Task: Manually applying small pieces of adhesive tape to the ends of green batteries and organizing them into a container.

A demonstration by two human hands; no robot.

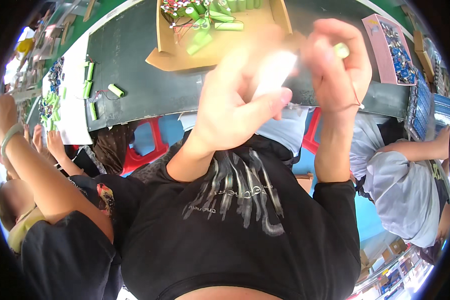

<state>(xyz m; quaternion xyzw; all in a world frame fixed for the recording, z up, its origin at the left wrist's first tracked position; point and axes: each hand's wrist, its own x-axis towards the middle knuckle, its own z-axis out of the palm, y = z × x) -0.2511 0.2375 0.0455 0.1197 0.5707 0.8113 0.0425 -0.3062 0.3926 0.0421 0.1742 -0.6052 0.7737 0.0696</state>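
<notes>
Both my hands are raised above the near edge of the dark table. My left hand point(220, 107) is closed on a glaring white piece point(277, 70), too overexposed to tell its kind, with its thumb along the lower side. In my curled right hand point(337, 75) is a green cylindrical battery cell point(341, 50), its round end showing between the fingers. A thin wire runs down that palm to a small white connector point(361, 106) at the wrist. The fingertips of both hands are close together and smeared by motion.
Behind my hands stands an open cardboard box point(172, 61) of green cells with wires. A pink box point(380, 55) of blue parts lies right, near blue trays point(419, 112). One wired cell point(116, 90) lies left, near a white sheet point(77, 112). Co-workers sit on both sides.
</notes>
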